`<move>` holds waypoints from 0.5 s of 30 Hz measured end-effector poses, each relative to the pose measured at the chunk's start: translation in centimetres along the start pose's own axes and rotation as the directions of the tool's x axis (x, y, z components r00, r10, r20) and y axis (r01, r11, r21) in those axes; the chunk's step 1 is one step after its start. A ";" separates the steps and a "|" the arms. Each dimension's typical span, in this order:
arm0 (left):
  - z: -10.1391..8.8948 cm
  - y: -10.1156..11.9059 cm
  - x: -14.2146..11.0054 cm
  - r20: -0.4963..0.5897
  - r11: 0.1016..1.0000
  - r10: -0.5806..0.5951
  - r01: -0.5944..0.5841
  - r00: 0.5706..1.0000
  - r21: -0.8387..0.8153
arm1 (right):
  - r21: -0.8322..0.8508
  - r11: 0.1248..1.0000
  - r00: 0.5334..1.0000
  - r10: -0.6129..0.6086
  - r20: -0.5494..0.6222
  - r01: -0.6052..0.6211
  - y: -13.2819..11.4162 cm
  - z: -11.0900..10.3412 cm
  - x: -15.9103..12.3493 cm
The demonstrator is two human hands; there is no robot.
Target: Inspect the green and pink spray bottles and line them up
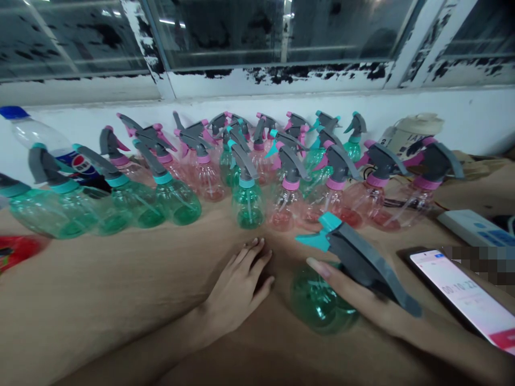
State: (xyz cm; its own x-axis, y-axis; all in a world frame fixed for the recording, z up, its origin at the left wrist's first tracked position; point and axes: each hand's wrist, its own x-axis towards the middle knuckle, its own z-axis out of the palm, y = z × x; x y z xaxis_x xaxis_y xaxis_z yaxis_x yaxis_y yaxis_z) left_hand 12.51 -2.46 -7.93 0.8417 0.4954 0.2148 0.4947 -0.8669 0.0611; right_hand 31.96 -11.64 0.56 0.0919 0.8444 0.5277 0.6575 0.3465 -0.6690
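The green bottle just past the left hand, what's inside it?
A thin pale tube runs down inside the green bottle. The teal collar hides the tube's top, and I can't tell if there's any water.

The green spray bottle (322, 297) partly hides the right hand (354, 292); the smartphone (462, 297) is cut off by the right edge, its small print too blurred to read.

Left hand (237, 289) rests palm down on the counter (120, 311). Right hand (362, 300) is at a green spray bottle (322, 297) with a grey and teal head, one finger extended. Beyond both hands stand rows of green and pink spray bottles (209, 179). A lit phone (462, 295) lies right of the right hand.
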 end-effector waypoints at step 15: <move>0.0 0.1 0.0 -0.017 1.000 0.001 -0.002 1.000 -0.011 | -0.134 0.990 0.999 0.027 -0.042 -0.032 1.7 0.5 -0.6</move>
State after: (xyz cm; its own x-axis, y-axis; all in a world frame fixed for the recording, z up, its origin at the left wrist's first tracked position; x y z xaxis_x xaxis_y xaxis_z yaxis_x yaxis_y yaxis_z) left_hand 12.57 -2.50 -7.90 0.8385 0.4932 0.2318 0.4910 -0.8683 0.0711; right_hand 32.65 -11.36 -1.16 0.1405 0.8358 0.5308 0.7487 0.2612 -0.6093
